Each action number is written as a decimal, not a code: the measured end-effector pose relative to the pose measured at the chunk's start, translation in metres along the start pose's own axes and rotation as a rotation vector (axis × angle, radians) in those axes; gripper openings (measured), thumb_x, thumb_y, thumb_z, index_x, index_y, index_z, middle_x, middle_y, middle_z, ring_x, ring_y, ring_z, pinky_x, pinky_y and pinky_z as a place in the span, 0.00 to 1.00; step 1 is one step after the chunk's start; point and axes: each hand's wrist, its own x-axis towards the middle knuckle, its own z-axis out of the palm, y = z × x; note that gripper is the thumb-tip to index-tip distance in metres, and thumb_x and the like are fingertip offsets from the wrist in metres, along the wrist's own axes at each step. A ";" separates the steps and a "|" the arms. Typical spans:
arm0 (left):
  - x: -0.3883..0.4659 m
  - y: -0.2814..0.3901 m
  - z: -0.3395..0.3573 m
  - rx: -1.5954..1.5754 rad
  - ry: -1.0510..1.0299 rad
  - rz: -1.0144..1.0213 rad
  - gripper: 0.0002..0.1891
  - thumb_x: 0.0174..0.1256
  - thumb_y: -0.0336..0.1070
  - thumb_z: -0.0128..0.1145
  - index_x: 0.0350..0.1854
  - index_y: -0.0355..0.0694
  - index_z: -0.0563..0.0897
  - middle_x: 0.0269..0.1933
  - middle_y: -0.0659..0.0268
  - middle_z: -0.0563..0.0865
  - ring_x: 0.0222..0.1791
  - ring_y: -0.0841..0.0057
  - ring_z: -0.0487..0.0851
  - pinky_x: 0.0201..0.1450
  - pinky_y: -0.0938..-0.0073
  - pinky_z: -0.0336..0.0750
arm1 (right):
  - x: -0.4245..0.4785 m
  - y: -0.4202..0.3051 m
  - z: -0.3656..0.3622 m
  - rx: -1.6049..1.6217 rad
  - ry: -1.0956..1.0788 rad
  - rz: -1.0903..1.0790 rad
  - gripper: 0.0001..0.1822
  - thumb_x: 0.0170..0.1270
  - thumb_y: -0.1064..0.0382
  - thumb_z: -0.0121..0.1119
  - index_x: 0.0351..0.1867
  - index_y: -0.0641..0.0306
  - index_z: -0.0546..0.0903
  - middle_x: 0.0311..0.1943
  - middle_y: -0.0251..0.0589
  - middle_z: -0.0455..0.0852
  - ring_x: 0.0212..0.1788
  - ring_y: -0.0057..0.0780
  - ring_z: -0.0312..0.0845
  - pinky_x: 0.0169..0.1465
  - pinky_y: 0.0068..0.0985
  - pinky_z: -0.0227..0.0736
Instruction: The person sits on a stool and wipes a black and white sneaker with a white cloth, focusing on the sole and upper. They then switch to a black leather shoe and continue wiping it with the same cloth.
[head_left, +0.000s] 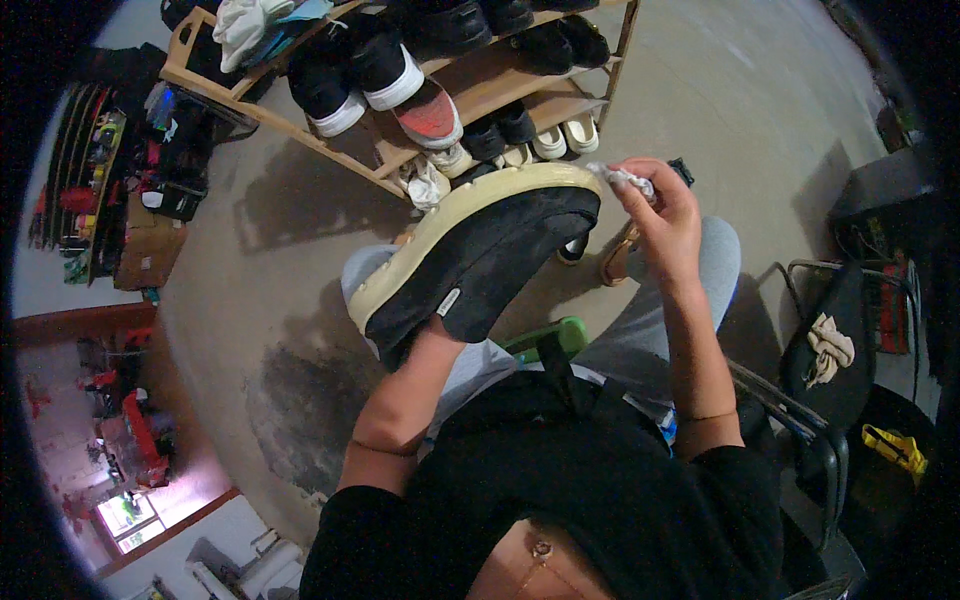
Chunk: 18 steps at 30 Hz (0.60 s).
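Note:
A black slip-on shoe (480, 255) with a thick cream sole (450, 206) is held up over my lap, its toe pointing to the upper right. My left hand (441, 337) goes into the shoe's opening and carries it from within; only the wrist shows, and the fingers are hidden. A small tag sits on the shoe's side near the heel. Between the thumb and fingers of my right hand (664, 214) is a crumpled white wipe (628, 180). The wipe lies right at the toe end of the sole.
Ahead stands a wooden shoe rack (480, 94) holding several pairs of shoes. A green stool (562, 337) shows between my legs. To the right are a metal-framed chair (829, 435) and a beige cloth (829, 349). A cardboard box (150, 244) stands at left.

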 end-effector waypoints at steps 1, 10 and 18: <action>-0.001 0.000 -0.002 0.013 -0.003 -0.001 0.13 0.67 0.33 0.52 0.49 0.34 0.81 0.46 0.54 0.85 0.48 0.64 0.84 0.50 0.66 0.81 | -0.002 -0.011 0.005 0.016 0.040 -0.049 0.15 0.54 0.78 0.65 0.44 0.65 0.86 0.45 0.44 0.85 0.47 0.36 0.83 0.52 0.28 0.77; 0.005 -0.005 -0.003 0.085 0.006 0.034 0.13 0.67 0.34 0.52 0.49 0.34 0.81 0.47 0.54 0.85 0.48 0.64 0.84 0.50 0.67 0.81 | 0.003 -0.049 0.016 -0.258 -0.069 -0.388 0.16 0.52 0.80 0.65 0.42 0.61 0.87 0.44 0.42 0.85 0.47 0.38 0.83 0.51 0.29 0.78; 0.012 -0.011 -0.006 0.233 -0.012 0.115 0.13 0.67 0.34 0.52 0.50 0.34 0.81 0.47 0.54 0.85 0.48 0.64 0.84 0.51 0.67 0.81 | 0.012 -0.050 0.009 0.080 -0.021 -0.205 0.10 0.65 0.77 0.60 0.47 0.67 0.86 0.48 0.39 0.82 0.53 0.25 0.78 0.55 0.21 0.73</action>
